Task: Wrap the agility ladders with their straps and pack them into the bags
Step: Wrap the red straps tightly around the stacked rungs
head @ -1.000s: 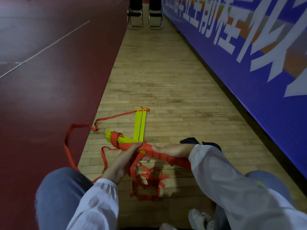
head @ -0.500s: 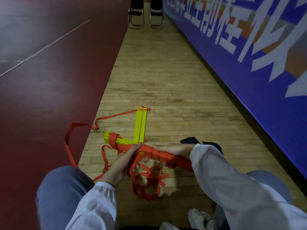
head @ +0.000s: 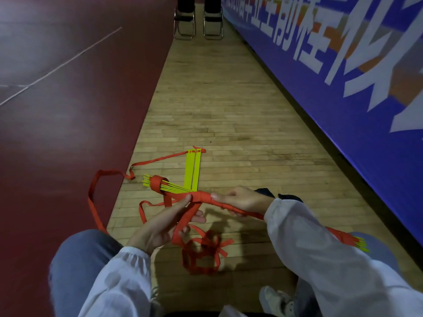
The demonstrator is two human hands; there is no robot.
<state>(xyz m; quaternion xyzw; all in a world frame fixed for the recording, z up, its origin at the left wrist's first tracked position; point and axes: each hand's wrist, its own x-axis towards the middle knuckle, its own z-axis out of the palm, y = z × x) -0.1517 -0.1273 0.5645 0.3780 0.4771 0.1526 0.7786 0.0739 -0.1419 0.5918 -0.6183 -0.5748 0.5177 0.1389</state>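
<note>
A bundle of yellow ladder rungs (head: 170,189) is held over the wooden floor, most of its length wound in orange strap (head: 231,205). My right hand (head: 242,200) grips the wrapped part from the right. My left hand (head: 164,223) holds the loose strap just below the bundle, its index finger on the wrap. The bundle's far end (head: 359,244) pokes out past my right sleeve. Two more yellow rungs (head: 193,171) lie flat on the floor behind. Loose orange strap loops (head: 203,255) pile under my hands and trail left (head: 93,197).
A dark bag (head: 278,195) lies on the floor behind my right wrist. A blue banner wall (head: 343,88) runs along the right. Two chairs (head: 198,21) stand far ahead. Dark red court floor (head: 57,110) lies left. My knees and a shoe (head: 277,300) are below.
My left hand has slid down the loose strap and pulled it lower, away from the bundle. The bundle has tipped slightly and the strap pile on the floor has shifted.
</note>
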